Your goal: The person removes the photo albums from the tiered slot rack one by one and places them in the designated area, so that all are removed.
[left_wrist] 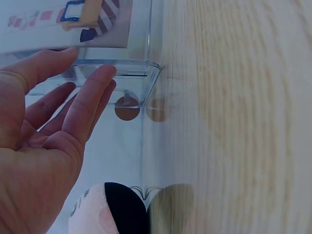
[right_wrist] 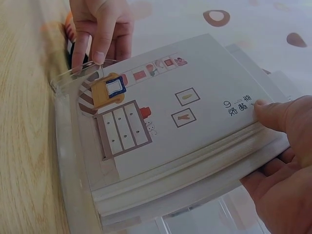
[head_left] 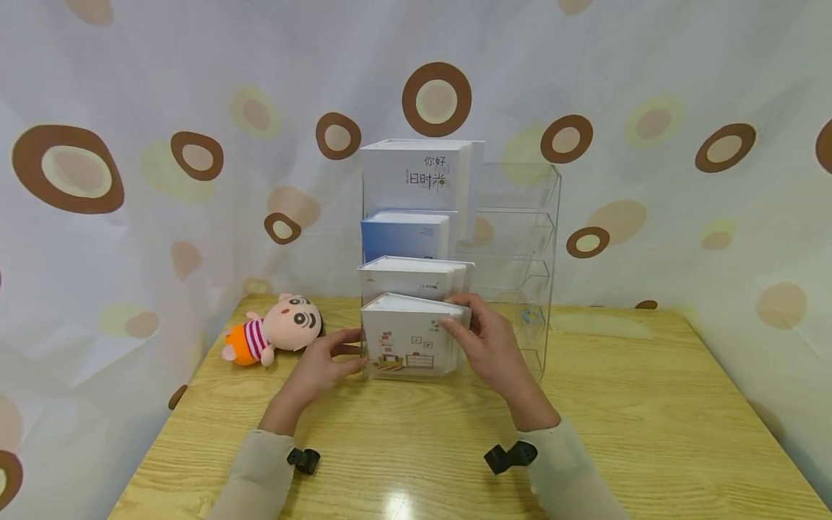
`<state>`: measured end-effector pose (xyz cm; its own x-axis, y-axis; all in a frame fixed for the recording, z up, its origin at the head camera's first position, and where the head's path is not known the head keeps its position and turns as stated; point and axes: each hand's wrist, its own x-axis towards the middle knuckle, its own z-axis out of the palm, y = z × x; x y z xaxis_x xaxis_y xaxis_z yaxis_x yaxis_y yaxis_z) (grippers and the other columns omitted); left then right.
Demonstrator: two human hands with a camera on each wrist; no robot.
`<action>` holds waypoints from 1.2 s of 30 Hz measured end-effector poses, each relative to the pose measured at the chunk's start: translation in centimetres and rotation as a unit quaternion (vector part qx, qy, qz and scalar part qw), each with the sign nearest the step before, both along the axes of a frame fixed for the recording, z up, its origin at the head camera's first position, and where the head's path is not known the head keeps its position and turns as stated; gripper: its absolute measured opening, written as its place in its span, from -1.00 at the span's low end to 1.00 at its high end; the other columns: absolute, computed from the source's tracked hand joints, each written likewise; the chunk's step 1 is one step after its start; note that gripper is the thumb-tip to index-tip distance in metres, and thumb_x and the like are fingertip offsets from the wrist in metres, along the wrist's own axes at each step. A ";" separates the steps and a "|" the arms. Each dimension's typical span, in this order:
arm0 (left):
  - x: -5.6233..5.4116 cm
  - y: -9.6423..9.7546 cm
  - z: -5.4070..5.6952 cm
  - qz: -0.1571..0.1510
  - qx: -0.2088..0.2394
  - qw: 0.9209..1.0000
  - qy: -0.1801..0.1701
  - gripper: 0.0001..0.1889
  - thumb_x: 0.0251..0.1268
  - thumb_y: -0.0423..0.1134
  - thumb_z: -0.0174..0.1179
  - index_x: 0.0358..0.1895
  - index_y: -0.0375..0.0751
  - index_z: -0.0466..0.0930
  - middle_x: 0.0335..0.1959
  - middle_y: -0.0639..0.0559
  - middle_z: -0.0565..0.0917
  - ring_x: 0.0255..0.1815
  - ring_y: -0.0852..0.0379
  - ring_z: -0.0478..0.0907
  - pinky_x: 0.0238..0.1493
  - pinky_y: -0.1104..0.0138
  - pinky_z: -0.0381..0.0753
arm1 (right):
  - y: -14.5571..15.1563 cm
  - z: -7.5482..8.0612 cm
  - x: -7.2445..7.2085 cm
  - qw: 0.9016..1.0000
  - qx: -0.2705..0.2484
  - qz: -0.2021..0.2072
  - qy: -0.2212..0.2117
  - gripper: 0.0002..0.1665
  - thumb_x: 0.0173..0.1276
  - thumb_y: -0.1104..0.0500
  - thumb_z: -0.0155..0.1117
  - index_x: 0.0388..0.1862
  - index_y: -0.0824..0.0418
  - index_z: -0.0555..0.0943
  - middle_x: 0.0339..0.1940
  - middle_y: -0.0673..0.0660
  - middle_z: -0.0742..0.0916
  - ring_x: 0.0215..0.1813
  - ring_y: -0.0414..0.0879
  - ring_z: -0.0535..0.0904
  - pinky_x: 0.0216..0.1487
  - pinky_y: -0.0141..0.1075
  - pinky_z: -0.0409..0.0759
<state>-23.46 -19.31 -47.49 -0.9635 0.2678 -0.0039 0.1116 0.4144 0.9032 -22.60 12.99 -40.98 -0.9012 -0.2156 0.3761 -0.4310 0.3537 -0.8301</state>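
Note:
A clear tiered rack (head_left: 550,267) holds several thick white albums in its left part. The front album (head_left: 403,339) has a cover with drawn furniture and small picture frames. My right hand (head_left: 487,347) grips this album by its upper right side, thumb (right_wrist: 271,115) on the cover and the other fingers behind the pages. With fingers loosely extended, my left hand (head_left: 318,370) is at the rack's lower left corner (left_wrist: 155,68). Behind the front album stand another white album (head_left: 403,276), a blue and white one (head_left: 399,235) and a tall white one (head_left: 396,170) at the top.
A plush doll (head_left: 286,325) in a striped top lies left of the rack, close to my left hand. The wooden table (head_left: 617,419) runs back to a patterned white curtain (head_left: 507,43). A flat clear strip (head_left: 601,326) lies right of the rack.

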 end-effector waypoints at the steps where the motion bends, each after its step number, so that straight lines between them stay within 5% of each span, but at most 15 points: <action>1: 0.0 0.0 0.0 0.000 0.001 1.000 0.000 -0.32 0.60 -0.21 0.42 0.67 -0.25 0.46 0.62 -0.27 0.57 0.55 -0.32 0.60 0.46 -0.11 0.72 | 0.1 0.0 0.0 1.000 0.001 0.001 0.001 -0.67 0.71 0.16 0.36 0.34 0.19 0.65 0.15 0.31 0.86 0.10 0.10 0.86 0.01 -0.19 0.83; 24: 0.2 0.0 0.1 0.002 0.003 1.000 -0.003 -0.33 0.59 -0.29 0.40 0.68 -0.27 0.45 0.61 -0.29 0.57 0.55 -0.34 0.60 0.41 -0.07 0.76 | 0.5 1.0 0.4 1.000 -0.008 -0.015 0.009 -0.65 0.69 0.21 0.38 0.34 0.27 0.64 0.10 0.33 0.87 0.09 0.10 0.84 0.01 -0.47 0.72; 36: 0.1 0.0 0.1 -0.009 -0.002 1.000 0.007 -0.33 0.61 -0.26 0.39 0.67 -0.32 0.43 0.61 -0.34 0.56 0.55 -0.36 0.60 0.41 -0.07 0.76 | 0.8 1.0 0.4 1.000 -0.010 -0.017 0.004 -0.65 0.72 0.19 0.34 0.36 0.25 0.62 0.17 0.33 0.85 0.19 0.16 0.84 0.14 -0.21 0.82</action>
<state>-23.37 -19.34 -47.35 -0.9585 0.2850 0.0077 0.1309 0.4160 0.8999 -22.18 13.84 -39.94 -0.9048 -0.1773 0.3871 -0.4256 0.3509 -0.8341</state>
